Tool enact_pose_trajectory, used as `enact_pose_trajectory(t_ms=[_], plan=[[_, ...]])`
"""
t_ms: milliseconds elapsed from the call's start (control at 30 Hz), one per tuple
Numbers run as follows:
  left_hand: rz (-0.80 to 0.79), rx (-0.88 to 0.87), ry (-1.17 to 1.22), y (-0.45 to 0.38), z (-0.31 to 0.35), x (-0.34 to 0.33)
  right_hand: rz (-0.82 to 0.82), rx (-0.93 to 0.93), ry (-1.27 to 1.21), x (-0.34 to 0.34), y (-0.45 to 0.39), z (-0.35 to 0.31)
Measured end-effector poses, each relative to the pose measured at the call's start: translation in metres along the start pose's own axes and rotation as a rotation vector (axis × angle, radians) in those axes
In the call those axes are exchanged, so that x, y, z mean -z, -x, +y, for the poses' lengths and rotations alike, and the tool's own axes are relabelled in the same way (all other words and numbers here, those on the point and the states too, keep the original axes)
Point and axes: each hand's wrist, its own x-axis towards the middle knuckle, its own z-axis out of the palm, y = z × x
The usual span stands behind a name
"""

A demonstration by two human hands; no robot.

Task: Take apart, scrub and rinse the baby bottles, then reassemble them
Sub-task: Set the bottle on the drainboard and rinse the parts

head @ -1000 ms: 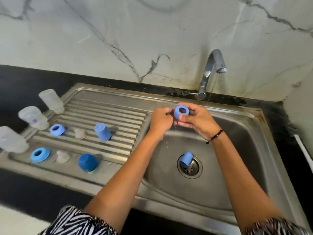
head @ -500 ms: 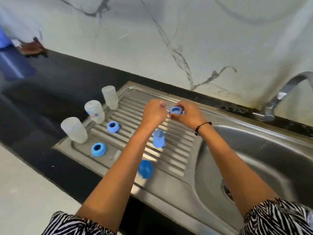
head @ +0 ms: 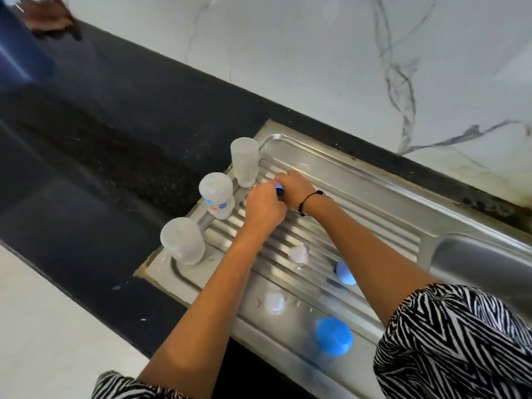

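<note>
Both of my hands meet low over the far left of the ribbed steel drainboard (head: 359, 197). My right hand (head: 295, 187) pinches a blue screw ring (head: 279, 190), and my left hand (head: 263, 208) curls against the ring's near side, hiding most of it. Three frosted bottle bodies stand upside down along the drainboard's left edge: one at the back (head: 244, 161), one in the middle (head: 216, 195), one at the front (head: 182, 240). Two clear teats (head: 298, 254) (head: 275, 302) and two blue caps (head: 345, 272) (head: 334, 336) lie on the board between my forearms.
The sink basin (head: 478, 263) opens at the right edge. A black counter (head: 100, 145) runs to the left under a marble wall. A blurred blue container (head: 17, 53) and a brown object (head: 50, 20) sit at the top left.
My hands carried the blue ring from over the basin leftward and down to the drainboard's far left. My view swung left, so the tap has left the frame.
</note>
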Motion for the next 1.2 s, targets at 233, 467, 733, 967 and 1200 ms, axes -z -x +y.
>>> enact_pose_trajectory(t_ms=[233, 467, 733, 967, 1200], plan=[[0.005, -0.048, 0.003, -0.005, 0.007, -0.002, -0.001, -0.103, -0.064, 0.012, 0.008, 0.009], [-0.013, -0.199, 0.112, 0.027, 0.058, -0.017, 0.157, -0.157, -0.219, 0.042, 0.088, 0.050], [-0.155, -0.407, 0.141, 0.120, 0.148, -0.092, 0.367, -0.320, -0.407, 0.026, 0.253, 0.151], [-0.441, -0.336, 0.129, 0.200, 0.193, -0.248, 0.196, -0.534, -0.366, -0.042, 0.366, 0.270], [-0.571, -0.129, 0.132, 0.223, 0.193, -0.356, -0.052, -0.651, -0.276, -0.098, 0.393, 0.339]])
